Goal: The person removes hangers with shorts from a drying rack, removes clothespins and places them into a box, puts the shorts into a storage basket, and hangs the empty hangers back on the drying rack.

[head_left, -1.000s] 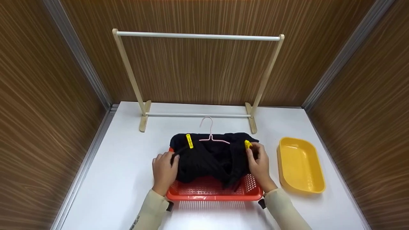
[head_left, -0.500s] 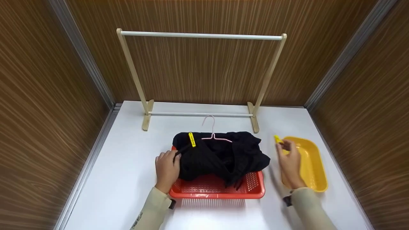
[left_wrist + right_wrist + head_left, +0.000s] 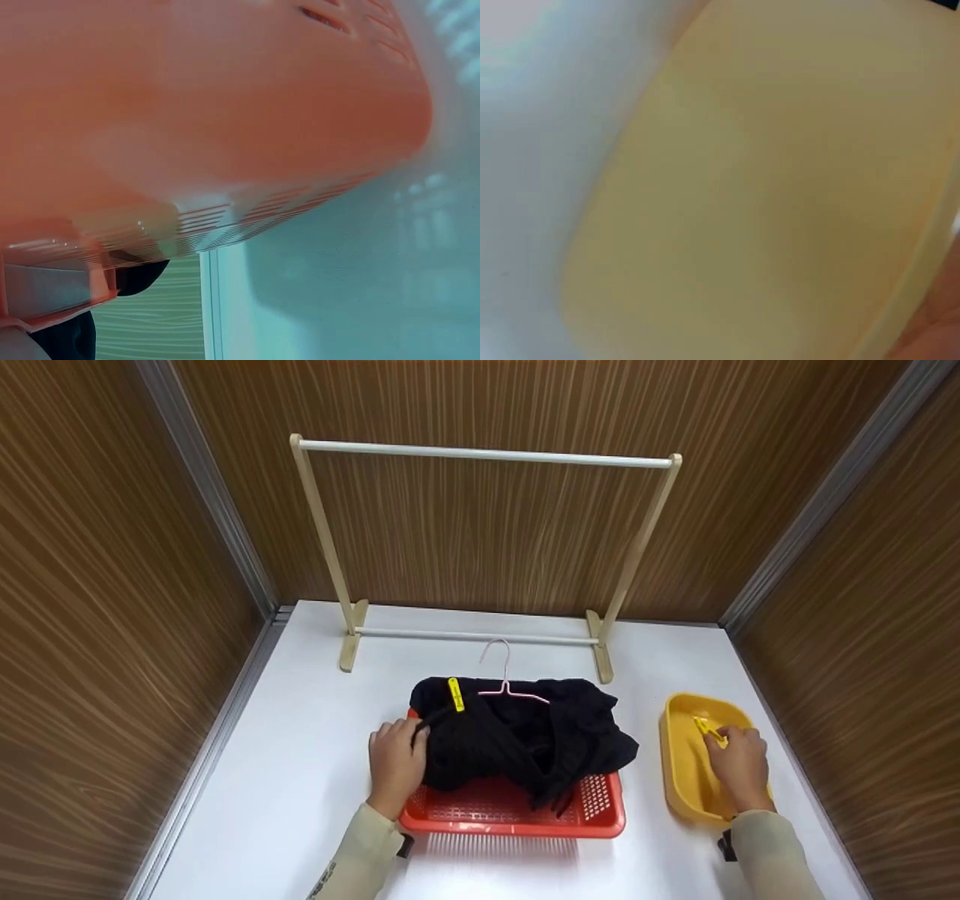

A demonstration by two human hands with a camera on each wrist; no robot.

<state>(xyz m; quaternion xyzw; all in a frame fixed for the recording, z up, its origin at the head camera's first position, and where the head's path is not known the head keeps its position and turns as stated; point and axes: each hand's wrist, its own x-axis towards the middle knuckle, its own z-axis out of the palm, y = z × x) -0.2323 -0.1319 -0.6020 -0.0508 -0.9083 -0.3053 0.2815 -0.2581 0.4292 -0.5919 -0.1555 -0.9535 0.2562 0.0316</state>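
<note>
My right hand pinches a yellow clothespin over the inside of the yellow tray. In the right wrist view the wall of that tray fills most of the picture, with a bit of the hand at the lower right. My left hand grips the left edge of a black garment, which lies bunched across a red basket. Another yellow clothespin is clipped on the garment's upper left. A pink hanger shows its hook; part of its bar is hidden by the cloth.
Behind the basket stands a rack with a white top rail and wooden feet. Wood-grain panels enclose the white table at the back and both sides. The left wrist view shows the basket's orange-looking outer wall up close.
My right hand has taken the clothespin off the garment's right side and carried it right, into the space of the yellow tray. The left hand has stayed on the garment's left edge.
</note>
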